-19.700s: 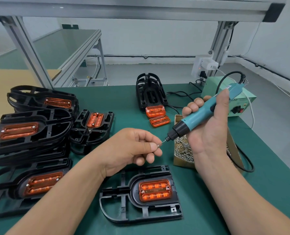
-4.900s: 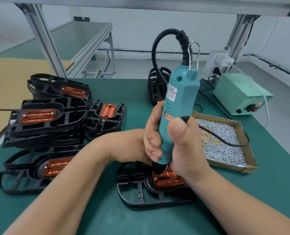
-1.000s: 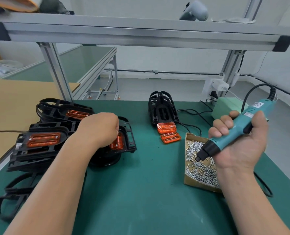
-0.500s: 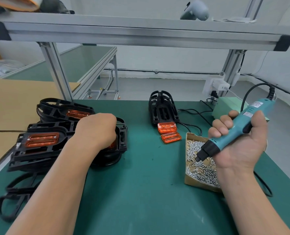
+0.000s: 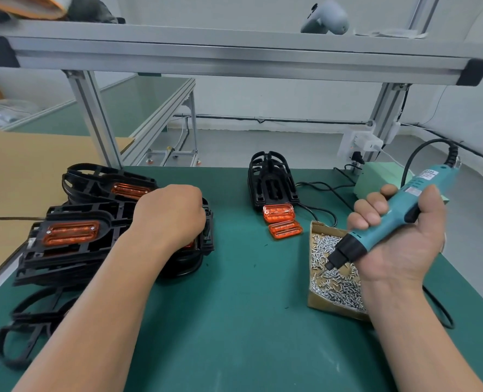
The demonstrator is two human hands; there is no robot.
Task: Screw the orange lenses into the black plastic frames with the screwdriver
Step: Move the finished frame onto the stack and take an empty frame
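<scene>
The left hand (image 5: pixel 169 219) lies knuckles-up on a black frame (image 5: pixel 206 236) at the left of the green tabletop (image 5: pixel 234 321); its fingers are curled under and hidden, so whether they grip the frame cannot be told. A sliver of orange shows just under that hand. Directly left of the fingers sits a stack of finished frames (image 5: pixel 73 244), the top one carrying an orange lens (image 5: pixel 70 232) with a screw at each end. Beyond the knuckles lies another frame with a lens (image 5: pixel 130 190), and nearer the body, below the forearm, bare frame loops (image 5: pixel 22 338) lie blurred.

The right hand (image 5: pixel 398 239) has its fingers (image 5: pixel 369 210) wrapped closed around the teal electric screwdriver (image 5: pixel 390 219), tip angled down and left over a cardboard box of screws (image 5: pixel 333 278), which sits just under the fingers. Its black cord (image 5: pixel 421 154) arches up behind the hand. Left of these fingers, two loose orange lenses (image 5: pixel 282 222) lie touching at the foot of an upright stack of empty black frames (image 5: pixel 271 182). Behind the thumb stands a pale green power unit (image 5: pixel 381 176). Open tabletop separates the two hands.
</scene>
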